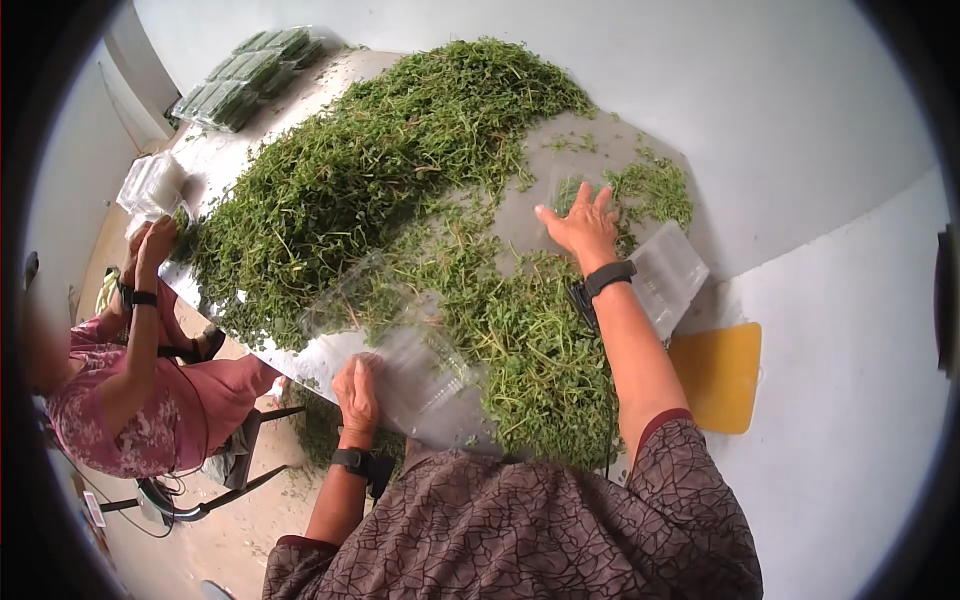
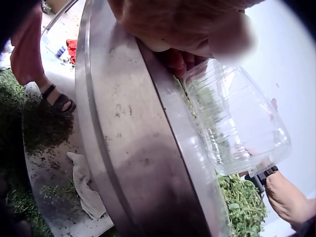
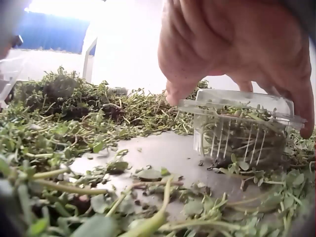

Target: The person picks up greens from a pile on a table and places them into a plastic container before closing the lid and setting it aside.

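Head view shows the left hand (image 1: 357,388) holding an open clear clamshell (image 1: 400,340) at the desk (image 1: 300,95) edge, fingers curled on its thin, springy plastic. The right hand (image 1: 580,225) rests flat, fingers apart, on a filled box (image 3: 242,128) among soft, light herbs (image 1: 380,170). Best hold seems the stiff rim.

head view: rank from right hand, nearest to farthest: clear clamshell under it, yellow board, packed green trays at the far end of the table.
1. Clear clamshell: right under the right hand, whose fingers rest on its lid.
2. Yellow board: off the table's right edge, beside the right forearm.
3. Packed green trays: far left end of the table, beyond the herb pile.
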Motion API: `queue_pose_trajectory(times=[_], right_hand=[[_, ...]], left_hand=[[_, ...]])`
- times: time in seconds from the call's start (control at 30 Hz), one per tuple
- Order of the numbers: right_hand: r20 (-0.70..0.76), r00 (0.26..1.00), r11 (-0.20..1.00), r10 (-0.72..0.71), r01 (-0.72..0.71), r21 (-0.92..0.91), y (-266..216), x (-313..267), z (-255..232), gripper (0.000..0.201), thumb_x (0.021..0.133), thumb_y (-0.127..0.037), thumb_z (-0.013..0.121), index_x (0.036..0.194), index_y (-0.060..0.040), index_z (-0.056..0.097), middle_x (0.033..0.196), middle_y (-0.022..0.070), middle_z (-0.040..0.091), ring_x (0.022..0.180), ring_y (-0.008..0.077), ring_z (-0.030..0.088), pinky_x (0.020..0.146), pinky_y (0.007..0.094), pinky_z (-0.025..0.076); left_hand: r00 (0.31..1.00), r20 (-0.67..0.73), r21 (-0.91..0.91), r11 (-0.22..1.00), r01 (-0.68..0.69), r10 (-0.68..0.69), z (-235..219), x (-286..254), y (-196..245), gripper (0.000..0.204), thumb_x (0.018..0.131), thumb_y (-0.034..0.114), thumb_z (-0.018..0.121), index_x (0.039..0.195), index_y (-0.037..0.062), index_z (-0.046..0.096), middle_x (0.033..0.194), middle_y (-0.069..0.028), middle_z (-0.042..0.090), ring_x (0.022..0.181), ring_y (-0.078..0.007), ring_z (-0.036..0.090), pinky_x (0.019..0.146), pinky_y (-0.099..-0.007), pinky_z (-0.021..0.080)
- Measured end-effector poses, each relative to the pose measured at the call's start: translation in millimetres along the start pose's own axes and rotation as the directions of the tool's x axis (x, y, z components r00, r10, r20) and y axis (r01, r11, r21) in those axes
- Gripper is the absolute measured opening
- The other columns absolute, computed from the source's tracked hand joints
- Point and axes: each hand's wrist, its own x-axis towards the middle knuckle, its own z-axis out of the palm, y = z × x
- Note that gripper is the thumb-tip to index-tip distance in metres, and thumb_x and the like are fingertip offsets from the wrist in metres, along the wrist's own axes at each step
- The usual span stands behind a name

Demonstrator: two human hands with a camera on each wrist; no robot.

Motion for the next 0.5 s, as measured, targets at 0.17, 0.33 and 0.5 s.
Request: queue_pose_trajectory(times=[0.17,0.33,0.5], right_hand=[[-0.140,0.975,0.974,-0.172,0.189,0.123,10,-2,-38,0.086,0.083,-0.055,0.059,0.147,-0.0060,0.028,0.154,0.0248,0.013,0.142,0.0409,0.017,0.113,0.0514,0.021],[-0.511,0.849,0.990,-0.134,0.132,-0.040,71,-41,-87,0.070,0.084,-0.038,0.064,0.139,-0.0027,0.040,0.148,0.0253,0.029,0.139,0.0382,0.026,0.113,0.0482,0.022],[-0.523,0.844,0.993,0.118,-0.097,0.067,156,-71,-77,0.071,0.081,-0.038,0.067,0.135,0.0025,0.043,0.140,0.0270,0.040,0.130,0.0363,0.040,0.106,0.0437,0.033]], left_hand=[[1.000,-0.003,0.005,1.000,-0.005,0.005,0,0,-2,0.037,0.096,0.025,0.040,0.079,-0.0018,0.058,0.063,-0.0100,0.052,0.055,-0.0224,0.047,0.055,-0.0341,0.039],[1.000,-0.005,-0.006,1.000,-0.020,0.020,0,2,-6,0.037,0.097,0.025,0.039,0.077,-0.0013,0.056,0.060,-0.0073,0.048,0.054,-0.0189,0.043,0.053,-0.0329,0.036],[1.000,0.000,0.001,1.000,-0.028,0.028,1,2,-1,0.040,0.098,0.027,0.039,0.076,-0.0025,0.055,0.063,-0.0074,0.050,0.056,-0.0177,0.045,0.055,-0.0318,0.039]])
